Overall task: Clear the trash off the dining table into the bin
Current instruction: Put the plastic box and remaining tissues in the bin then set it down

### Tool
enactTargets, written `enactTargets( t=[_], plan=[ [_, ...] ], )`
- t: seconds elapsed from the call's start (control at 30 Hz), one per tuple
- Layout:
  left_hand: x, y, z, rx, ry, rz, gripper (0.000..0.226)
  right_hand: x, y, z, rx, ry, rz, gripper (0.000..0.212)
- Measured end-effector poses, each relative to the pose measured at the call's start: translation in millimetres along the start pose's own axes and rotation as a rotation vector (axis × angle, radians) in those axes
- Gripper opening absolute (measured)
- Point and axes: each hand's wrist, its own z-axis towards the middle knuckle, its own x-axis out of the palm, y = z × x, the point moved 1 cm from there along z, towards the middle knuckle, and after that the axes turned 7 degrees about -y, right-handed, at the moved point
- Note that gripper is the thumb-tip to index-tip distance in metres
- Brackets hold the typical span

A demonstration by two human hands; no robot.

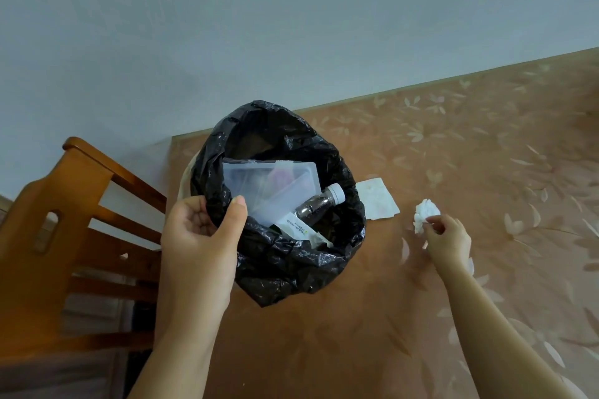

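A bin lined with a black plastic bag (285, 266) stands at the table's left end. My left hand (202, 236) grips its rim on the near left side. Inside lie a clear plastic box (252, 178), a plastic bottle with a white cap (319, 204) and a printed wrapper (293, 223). To the right, my right hand (449, 240) pinches a crumpled white tissue (424, 214) that rests on the table. A flat white napkin (377, 199) lies on the table between the bin and the tissue.
The table (486, 146) has a brown cloth with a pale leaf pattern. A wooden chair (74, 236) stands at the table's left end. A pale blue wall runs behind the table's far edge.
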Motion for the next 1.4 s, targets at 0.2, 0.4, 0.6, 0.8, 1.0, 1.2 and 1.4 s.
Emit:
enactTargets(
  t=[0.2, 0.4, 0.6, 0.8, 1.0, 1.2, 1.4],
  plan=[
    [-34.4, -13.0, -16.4, -0.059, 0.019, -0.021, 0.011, -31.6, 39.1, -46.7, -0.101, -0.048, 0.083, 0.011],
    [-79.3, -10.3, -37.0, -0.122, 0.015, -0.022, 0.009, -64.9, 80.2, -120.7, -0.239, -0.049, 0.230, 0.008],
    [-117.6, 0.4, -59.8, -0.162, 0.024, 0.008, 0.014, -86.0, 116.0, -208.3, -0.373, 0.029, 0.300, 0.023],
    [-145.2, 2.0, -73.8, -0.199, 0.078, 0.015, 0.013, -104.9, 151.8, -258.3, -0.531, 0.197, 0.299, 0.039],
    [-163.0, -7.6, -84.5, -0.162, 0.125, 0.017, 0.014, -99.9, 181.8, -283.3, -0.666, 0.309, 0.238, 0.016],
    [-175.2, -13.6, -86.6, -0.160, 0.123, 0.011, 0.014, -90.4, 192.0, -293.8, -0.689, 0.384, 0.225, 0.022],
    [-177.0, -11.2, -79.0, -0.141, 0.081, 0.013, 0.015, -88.9, 179.8, -283.9, -0.625, 0.297, 0.288, 0.021]
  ],
)
